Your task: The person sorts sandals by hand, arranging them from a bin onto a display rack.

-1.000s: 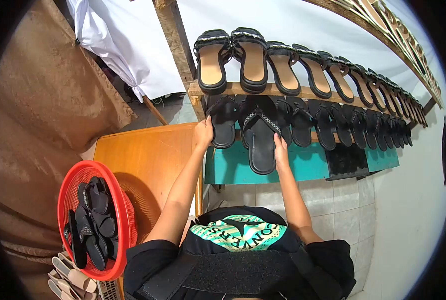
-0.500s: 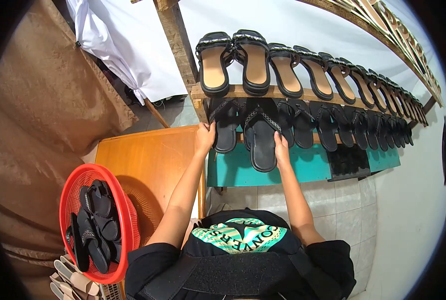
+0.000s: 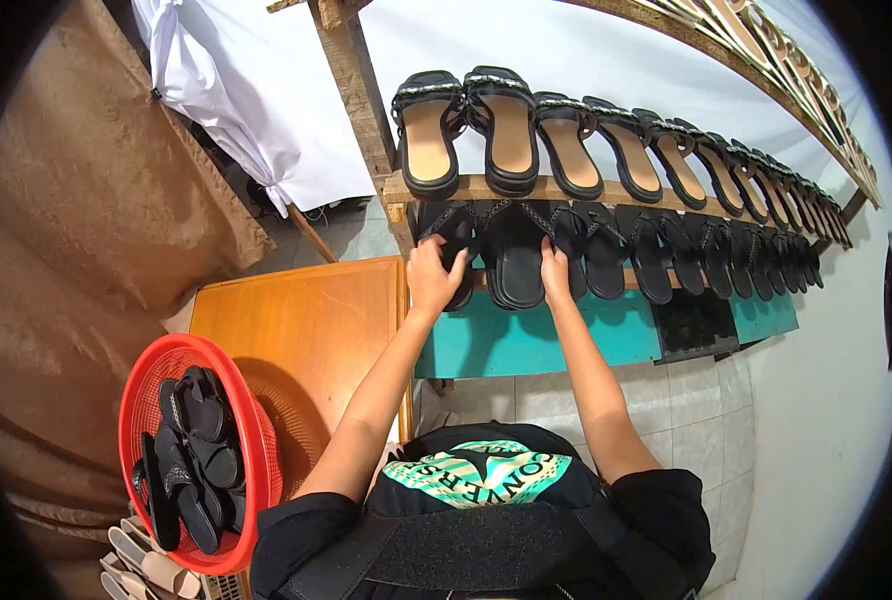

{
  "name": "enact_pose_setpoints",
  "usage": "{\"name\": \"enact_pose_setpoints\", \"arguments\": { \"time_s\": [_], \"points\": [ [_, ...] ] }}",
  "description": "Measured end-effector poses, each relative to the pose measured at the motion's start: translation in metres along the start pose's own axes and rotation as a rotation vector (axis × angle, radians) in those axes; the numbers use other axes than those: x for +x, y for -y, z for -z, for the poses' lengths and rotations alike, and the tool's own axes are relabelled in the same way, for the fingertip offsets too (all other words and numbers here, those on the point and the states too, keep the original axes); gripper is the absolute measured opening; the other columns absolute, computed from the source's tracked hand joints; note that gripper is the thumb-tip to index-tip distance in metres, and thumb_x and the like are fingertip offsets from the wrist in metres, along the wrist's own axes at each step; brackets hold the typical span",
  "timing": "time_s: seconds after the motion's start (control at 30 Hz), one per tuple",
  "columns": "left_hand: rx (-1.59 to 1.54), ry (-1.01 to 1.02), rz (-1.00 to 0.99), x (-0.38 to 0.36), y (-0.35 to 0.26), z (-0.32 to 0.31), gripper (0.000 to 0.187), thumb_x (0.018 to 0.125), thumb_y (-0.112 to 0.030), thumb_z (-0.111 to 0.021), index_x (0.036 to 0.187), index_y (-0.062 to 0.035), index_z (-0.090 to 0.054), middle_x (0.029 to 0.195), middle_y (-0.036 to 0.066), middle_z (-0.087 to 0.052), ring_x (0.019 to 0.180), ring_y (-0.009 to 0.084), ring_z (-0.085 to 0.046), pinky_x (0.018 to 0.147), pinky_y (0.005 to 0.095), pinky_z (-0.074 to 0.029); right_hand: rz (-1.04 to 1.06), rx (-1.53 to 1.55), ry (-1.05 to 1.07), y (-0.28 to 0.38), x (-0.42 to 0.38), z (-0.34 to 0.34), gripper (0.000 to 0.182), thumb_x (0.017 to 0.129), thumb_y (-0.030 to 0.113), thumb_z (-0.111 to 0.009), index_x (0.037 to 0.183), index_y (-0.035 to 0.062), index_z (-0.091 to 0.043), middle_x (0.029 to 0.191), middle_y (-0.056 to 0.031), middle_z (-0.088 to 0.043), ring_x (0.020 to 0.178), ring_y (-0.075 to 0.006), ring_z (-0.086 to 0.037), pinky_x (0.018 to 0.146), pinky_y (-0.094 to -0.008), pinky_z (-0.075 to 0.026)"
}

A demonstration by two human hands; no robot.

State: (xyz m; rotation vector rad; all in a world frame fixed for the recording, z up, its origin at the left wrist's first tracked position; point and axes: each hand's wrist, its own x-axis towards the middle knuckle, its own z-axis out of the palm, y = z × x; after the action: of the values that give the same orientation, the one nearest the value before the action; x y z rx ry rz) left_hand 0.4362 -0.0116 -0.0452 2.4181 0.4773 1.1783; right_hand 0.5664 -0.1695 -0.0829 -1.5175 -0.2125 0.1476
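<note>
**Seating a black sandal on the lower rack**

I am pressing a black sandal (image 3: 518,262) into the lower rack rail (image 3: 626,283), and I judge it is best to be keeping it upright and level with its neighbours. My left hand (image 3: 434,278) is curling around the end sandal (image 3: 453,240) just beside it, while my right hand (image 3: 555,270) is resting with fingers against the black sandal's right edge. The sandal is sitting between both hands, under the tan-soled upper row (image 3: 511,125).
</note>
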Motion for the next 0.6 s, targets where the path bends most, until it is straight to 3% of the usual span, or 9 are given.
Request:
{"name": "enact_pose_setpoints", "arguments": {
  "time_s": [0.17,0.23,0.4,0.6],
  "points": [
    [0.083,0.221,0.074,0.015,-0.01,-0.02,0.044,0.061,-0.037,-0.065,0.081,-0.003,-0.046,0.07,0.015,-0.055,0.068,0.0321,-0.054,0.059,0.0391,-0.043,0.002,0.04,-0.061,0.007,-0.007,0.002,0.042,0.086,0.031,-0.04,0.105,-0.0057,-0.049,0.101,-0.011,-0.054,0.093,-0.0189,-0.047,0.084,-0.0263,-0.032],
    [0.102,0.18,0.054,0.017,-0.01,-0.028,0.048,0.06,-0.04,-0.065,0.081,-0.0025,-0.044,0.065,0.016,-0.055,0.065,0.0325,-0.055,0.057,0.0397,-0.044,-0.068,0.039,-0.028,0.009,-0.008,0.004,0.042,0.086,0.031,-0.04,0.104,-0.0056,-0.049,0.1,-0.0105,-0.054,0.092,-0.0183,-0.047,0.083,-0.0261,-0.032],
    [0.091,0.087,0.099,0.015,-0.003,-0.04,0.038,0.068,-0.033,-0.058,0.083,-0.0034,-0.04,0.056,0.015,-0.053,0.054,0.032,-0.055,0.051,0.0411,-0.044,-0.006,0.041,-0.044,0.006,-0.008,0.003,0.042,0.086,0.032,-0.04,0.103,-0.0064,-0.05,0.098,-0.0108,-0.055,0.09,-0.017,-0.048,0.081,-0.0259,-0.033],
    [-0.01,0.073,0.133,0.012,0.005,-0.045,0.022,0.075,-0.021,-0.049,0.084,-0.0044,-0.037,0.056,0.019,-0.052,0.051,0.035,-0.053,0.047,0.0424,-0.043,-0.01,-0.058,0.008,0.0,-0.003,-0.007,0.044,0.086,0.034,-0.039,0.101,-0.0058,-0.051,0.093,-0.0137,-0.057,0.086,-0.0216,-0.051,0.078,-0.0282,-0.035]
  ]
}}
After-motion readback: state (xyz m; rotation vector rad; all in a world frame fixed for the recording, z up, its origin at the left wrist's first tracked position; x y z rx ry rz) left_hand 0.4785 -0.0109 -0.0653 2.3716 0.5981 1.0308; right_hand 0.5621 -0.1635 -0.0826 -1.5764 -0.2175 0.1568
